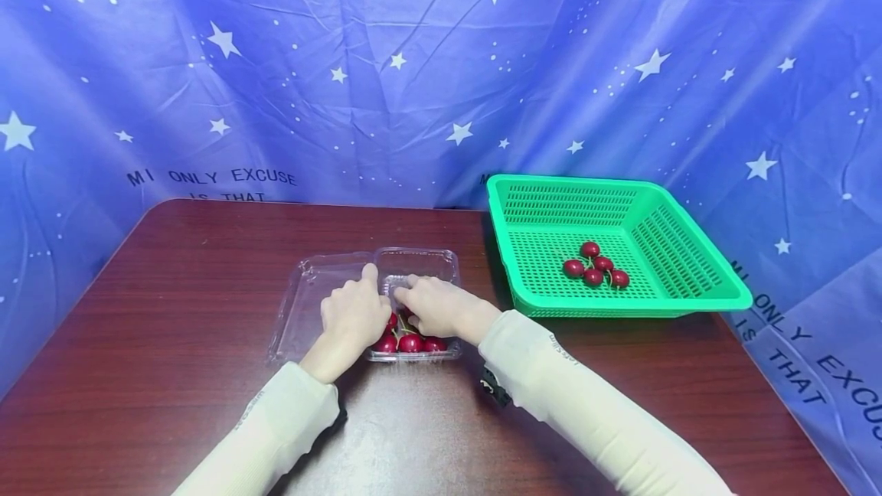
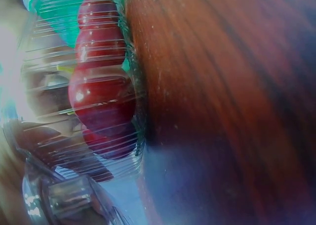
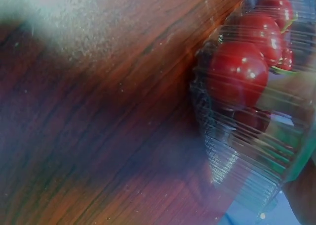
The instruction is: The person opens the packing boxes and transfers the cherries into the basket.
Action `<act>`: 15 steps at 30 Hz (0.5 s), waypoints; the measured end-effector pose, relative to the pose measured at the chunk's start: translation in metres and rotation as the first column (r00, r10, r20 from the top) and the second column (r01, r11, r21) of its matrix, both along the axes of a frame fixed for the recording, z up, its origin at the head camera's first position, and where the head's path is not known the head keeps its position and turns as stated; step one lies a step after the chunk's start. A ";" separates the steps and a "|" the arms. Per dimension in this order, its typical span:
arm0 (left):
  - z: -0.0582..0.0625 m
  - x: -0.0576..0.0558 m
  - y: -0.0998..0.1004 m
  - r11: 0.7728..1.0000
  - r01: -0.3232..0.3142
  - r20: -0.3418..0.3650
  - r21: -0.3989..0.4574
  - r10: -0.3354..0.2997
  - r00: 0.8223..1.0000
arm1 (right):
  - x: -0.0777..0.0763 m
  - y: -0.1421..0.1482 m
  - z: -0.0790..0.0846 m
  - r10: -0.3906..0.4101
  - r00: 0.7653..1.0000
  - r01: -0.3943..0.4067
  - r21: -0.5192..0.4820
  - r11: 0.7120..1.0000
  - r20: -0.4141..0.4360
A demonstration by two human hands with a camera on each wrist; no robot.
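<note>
A clear plastic clamshell box (image 1: 415, 357) lies open on the table, its lid (image 1: 303, 305) folded out to the left. Red cherries (image 1: 409, 343) with green stems line the near end of the box. My left hand (image 1: 354, 314) is over the hinge side, its fingers reaching down into the box beside the cherries. From the right, my right hand (image 1: 437, 308) reaches in over the same fruit. Through the ribbed wall, cherries (image 2: 101, 94) show close up in the left wrist view, and more cherries (image 3: 239, 74) in the right wrist view. Most fingertips are hidden; I cannot tell whether they pinch a cherry.
A green plastic basket (image 1: 710, 303) stands at the back right of the brown wooden table (image 1: 172, 343), with several cherries (image 1: 592, 276) grouped on its slotted floor. A blue curtain (image 1: 413, 136) with white stars hangs behind the table and along its sides.
</note>
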State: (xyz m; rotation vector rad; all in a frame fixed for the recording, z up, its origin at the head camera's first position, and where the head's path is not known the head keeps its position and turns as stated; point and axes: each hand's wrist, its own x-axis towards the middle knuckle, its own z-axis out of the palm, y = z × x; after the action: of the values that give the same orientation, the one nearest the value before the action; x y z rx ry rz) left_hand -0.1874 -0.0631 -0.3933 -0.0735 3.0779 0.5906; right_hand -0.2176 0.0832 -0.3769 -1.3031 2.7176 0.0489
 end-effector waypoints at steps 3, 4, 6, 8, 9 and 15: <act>0.000 0.000 0.000 1.000 0.001 -0.004 0.000 -0.001 1.000 | 0.000 0.001 0.000 0.010 1.000 -0.010 -0.006 1.000 -0.002; 0.000 0.000 0.001 1.000 0.001 -0.004 -0.001 -0.001 1.000 | 0.000 0.002 0.000 0.014 1.000 -0.014 -0.009 1.000 -0.003; 0.000 0.000 0.001 1.000 0.001 -0.005 -0.003 -0.001 1.000 | -0.001 0.003 0.001 0.022 1.000 -0.022 -0.009 1.000 -0.010; 0.000 0.000 0.001 1.000 0.002 -0.005 -0.005 -0.002 1.000 | -0.001 0.004 0.002 0.028 0.999 -0.028 -0.012 1.000 -0.016; 0.000 0.000 0.001 1.000 0.003 -0.005 -0.005 -0.003 1.000 | -0.002 0.005 0.003 0.028 0.999 -0.028 -0.014 0.999 -0.018; 0.001 0.000 0.000 1.000 0.006 0.003 -0.005 -0.006 1.000 | -0.003 0.008 0.007 0.014 1.000 -0.014 -0.026 1.000 -0.028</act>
State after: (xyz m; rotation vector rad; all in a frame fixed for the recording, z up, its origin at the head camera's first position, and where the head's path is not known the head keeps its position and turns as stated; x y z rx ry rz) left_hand -0.1872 -0.0627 -0.3926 -0.0651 3.0761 0.5822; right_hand -0.2202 0.0908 -0.3696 -1.3387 2.7415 0.0328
